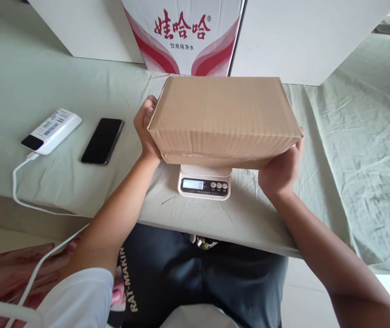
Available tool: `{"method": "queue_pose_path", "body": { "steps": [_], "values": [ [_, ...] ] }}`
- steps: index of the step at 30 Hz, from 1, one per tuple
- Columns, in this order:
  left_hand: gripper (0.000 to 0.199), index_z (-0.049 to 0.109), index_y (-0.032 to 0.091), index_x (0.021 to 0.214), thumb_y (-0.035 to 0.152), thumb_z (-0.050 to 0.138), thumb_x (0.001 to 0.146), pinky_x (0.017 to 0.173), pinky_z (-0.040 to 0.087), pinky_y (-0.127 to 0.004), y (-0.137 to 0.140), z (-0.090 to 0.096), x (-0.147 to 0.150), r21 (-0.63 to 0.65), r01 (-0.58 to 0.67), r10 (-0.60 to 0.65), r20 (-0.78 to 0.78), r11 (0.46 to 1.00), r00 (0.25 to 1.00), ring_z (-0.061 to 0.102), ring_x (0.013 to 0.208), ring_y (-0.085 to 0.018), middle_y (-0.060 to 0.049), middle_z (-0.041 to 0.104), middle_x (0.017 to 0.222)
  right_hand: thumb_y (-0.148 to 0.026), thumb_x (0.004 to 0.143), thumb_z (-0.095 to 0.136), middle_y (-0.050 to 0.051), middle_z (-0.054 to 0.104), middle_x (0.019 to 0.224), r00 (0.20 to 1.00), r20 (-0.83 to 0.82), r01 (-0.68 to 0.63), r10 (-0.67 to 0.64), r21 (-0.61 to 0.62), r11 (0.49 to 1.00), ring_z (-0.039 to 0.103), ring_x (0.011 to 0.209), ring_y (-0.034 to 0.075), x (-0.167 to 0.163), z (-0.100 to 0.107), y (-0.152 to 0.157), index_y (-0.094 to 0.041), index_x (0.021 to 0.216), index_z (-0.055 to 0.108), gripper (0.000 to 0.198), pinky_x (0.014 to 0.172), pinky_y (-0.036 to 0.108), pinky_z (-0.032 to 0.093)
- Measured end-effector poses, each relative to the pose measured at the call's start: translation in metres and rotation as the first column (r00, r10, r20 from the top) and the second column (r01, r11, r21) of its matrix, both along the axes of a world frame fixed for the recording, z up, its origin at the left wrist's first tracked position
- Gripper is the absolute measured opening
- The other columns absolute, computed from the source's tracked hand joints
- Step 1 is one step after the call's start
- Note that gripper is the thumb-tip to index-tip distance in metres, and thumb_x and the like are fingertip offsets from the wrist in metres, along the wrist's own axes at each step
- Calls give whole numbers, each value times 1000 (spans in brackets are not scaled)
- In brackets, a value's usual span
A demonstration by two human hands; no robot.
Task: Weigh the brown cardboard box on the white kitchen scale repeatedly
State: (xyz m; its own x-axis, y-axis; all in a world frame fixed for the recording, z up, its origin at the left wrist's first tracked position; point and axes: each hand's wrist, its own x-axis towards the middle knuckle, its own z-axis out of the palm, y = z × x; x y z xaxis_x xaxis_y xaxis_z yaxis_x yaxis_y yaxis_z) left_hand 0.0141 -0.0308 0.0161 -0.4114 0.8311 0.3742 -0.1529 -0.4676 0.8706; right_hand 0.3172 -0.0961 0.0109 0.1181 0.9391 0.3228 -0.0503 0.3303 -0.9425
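Observation:
A brown cardboard box (222, 107) is held between my two hands, over a small white kitchen scale (204, 186). My left hand (147, 120) is closed against the box's left side. Under the lower right corner, my right hand (281, 171) grips the box, its fingers mostly hidden beneath it. The scale's lit display (193, 184) reads 0, and its buttons face me. Most of the weighing plate is hidden under the box, and I cannot tell whether the two touch.
A black phone (102, 141) lies to the left, beside a white device (52, 131) with a plugged-in white cable (44, 208). Behind stands a red and white carton (184, 41) between white panels. A pale green cloth (249, 214) covers the surface.

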Motion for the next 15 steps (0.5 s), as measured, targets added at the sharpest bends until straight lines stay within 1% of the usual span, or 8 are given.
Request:
{"method": "queue_pose_path", "body": {
  "steps": [2,3,5,7,9,11,13,15],
  "values": [
    [67,57,21,72,83,66,99,71,54,-31,-2,-1,3,44,-35,35,9,998,999,67,78,-17,-1,54,74,-73,97,68,9,73,116,995,-80,71,-66,68,995,66,135,42,-2,-5,2,-34,100,66,39,116,72,60],
    [71,50,21,67,82,70,96,65,49,-30,-3,-1,4,77,-45,44,8,996,999,59,70,-14,1,47,69,-67,97,71,8,70,105,991,-107,95,-85,92,991,69,122,38,-3,-6,3,-32,90,62,37,110,68,63],
    [81,35,22,59,83,80,87,57,37,-28,-4,-1,5,143,-47,47,1,989,999,41,58,-10,4,32,62,-59,97,75,5,62,90,989,-124,100,-86,112,989,68,102,30,-6,-6,5,-30,78,54,40,98,59,65],
    [90,24,23,58,83,86,79,54,28,-27,-4,-2,5,182,-45,46,2,982,999,28,55,-7,6,21,61,-55,98,75,3,55,83,988,-131,97,-81,120,988,63,90,26,-8,-4,6,-30,73,49,45,88,52,65],
    [93,19,23,58,83,88,77,55,23,-26,-4,-3,4,191,-58,58,7,980,998,23,56,-6,6,18,61,-57,98,75,3,49,80,985,-147,105,-85,128,986,58,84,24,-9,-2,6,-29,71,47,47,81,48,64],
    [92,19,22,59,81,87,79,56,22,-26,-4,-5,4,193,-76,77,6,978,997,24,58,-6,5,19,62,-59,98,75,2,46,79,983,-157,120,-100,124,985,56,80,23,-10,-1,6,-29,71,47,48,77,47,62],
    [88,21,21,58,74,85,85,57,23,-25,-4,-7,3,183,-106,106,11,977,994,25,58,-6,5,21,62,-60,97,75,2,44,78,982,-151,129,-112,108,986,53,78,23,-11,-1,5,-29,72,49,48,75,45,61],
    [83,22,21,58,62,84,94,57,24,-24,-5,-7,3,146,-144,140,37,979,990,27,58,-6,5,21,63,-60,95,76,1,44,78,983,-146,121,-108,88,989,49,75,21,-12,0,4,-29,73,51,46,71,42,58]
  ]
}}
